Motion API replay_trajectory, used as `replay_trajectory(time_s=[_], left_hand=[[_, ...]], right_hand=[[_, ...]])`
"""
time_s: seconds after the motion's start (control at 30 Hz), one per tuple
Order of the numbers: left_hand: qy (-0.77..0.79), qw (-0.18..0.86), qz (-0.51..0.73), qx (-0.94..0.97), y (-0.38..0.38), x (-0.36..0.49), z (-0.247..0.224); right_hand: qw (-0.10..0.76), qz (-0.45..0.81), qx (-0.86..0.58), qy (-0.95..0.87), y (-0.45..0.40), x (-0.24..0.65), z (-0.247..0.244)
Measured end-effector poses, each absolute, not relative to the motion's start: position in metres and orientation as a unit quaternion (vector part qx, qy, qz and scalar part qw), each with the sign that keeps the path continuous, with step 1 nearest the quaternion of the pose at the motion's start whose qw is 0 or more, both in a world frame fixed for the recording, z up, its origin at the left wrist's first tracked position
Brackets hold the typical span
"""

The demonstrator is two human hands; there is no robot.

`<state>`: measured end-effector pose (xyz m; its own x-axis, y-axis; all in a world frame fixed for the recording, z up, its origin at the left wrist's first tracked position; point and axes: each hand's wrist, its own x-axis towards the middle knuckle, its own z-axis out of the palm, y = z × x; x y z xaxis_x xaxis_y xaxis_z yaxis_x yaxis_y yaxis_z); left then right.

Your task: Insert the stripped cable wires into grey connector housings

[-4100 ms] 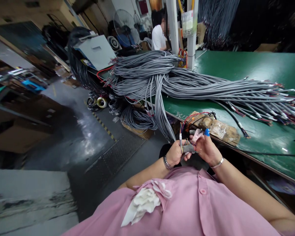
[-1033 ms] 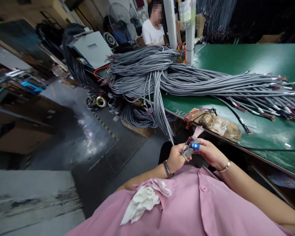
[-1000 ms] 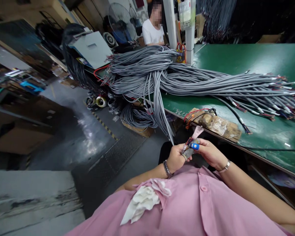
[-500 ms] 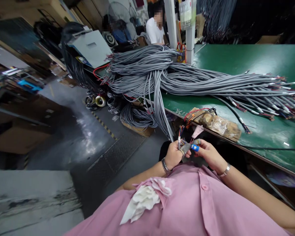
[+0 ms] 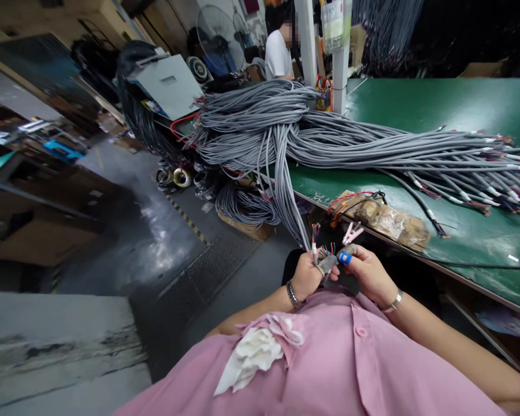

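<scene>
My left hand [image 5: 308, 276] is closed around a cable end with a white band [image 5: 314, 252], its thin coloured wires [image 5: 315, 231] fanning upward. More fine loose wires [image 5: 329, 249] stick out past the grey-wrapped thumb of this hand. Close beside them, my right hand [image 5: 370, 278] pinches thumb and forefinger together. Blue tape covers its thumb tip and a grey wrap its forefinger; whatever lies in the pinch is too small to make out. From the bench, grey cables [image 5: 288, 193] hang down to my left hand.
A long heap of grey cables [image 5: 359, 144] lies across the green bench [image 5: 420, 104]. At the bench edge are a taped wooden block [image 5: 394, 222] and a pink clip [image 5: 352, 233]. A coil of cable [image 5: 247, 208] rests low on the left. Farther back is a person in white [image 5: 278, 55].
My hands have moved slightly apart, and the fine wires between them show more clearly. The pink clip looks spread now. The whole view has shifted a little.
</scene>
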<state>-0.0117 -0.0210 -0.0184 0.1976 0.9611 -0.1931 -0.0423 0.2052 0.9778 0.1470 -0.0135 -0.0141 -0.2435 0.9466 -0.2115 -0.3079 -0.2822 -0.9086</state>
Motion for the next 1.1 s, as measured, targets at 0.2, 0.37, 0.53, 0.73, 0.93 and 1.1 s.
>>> replay_trajectory(time_s=[0.2,0.37,0.53,0.73,0.93,1.1], left_hand=[[0.488,0.612,0.437,0.442,-0.019,-0.01,-0.027],[0.475,0.619,0.398,0.483,-0.02,-0.011,-0.015],[0.479,0.621,0.397,0.477,-0.021,-0.008,-0.011],[0.501,0.603,0.409,0.466,-0.02,-0.009,-0.019],[0.507,0.583,0.455,0.443,-0.018,-0.01,-0.026],[0.496,0.59,0.438,0.463,-0.021,-0.007,-0.022]], right_hand=[[0.453,0.687,-0.409,-0.395,-0.011,0.15,-0.017],[0.416,0.726,-0.356,-0.416,-0.009,0.146,-0.01],[0.437,0.737,-0.351,-0.379,-0.009,0.141,-0.013],[0.447,0.726,-0.349,-0.389,-0.011,0.144,-0.018],[0.436,0.731,-0.376,-0.367,-0.011,0.157,-0.024],[0.457,0.705,-0.395,-0.372,-0.012,0.155,-0.021]])
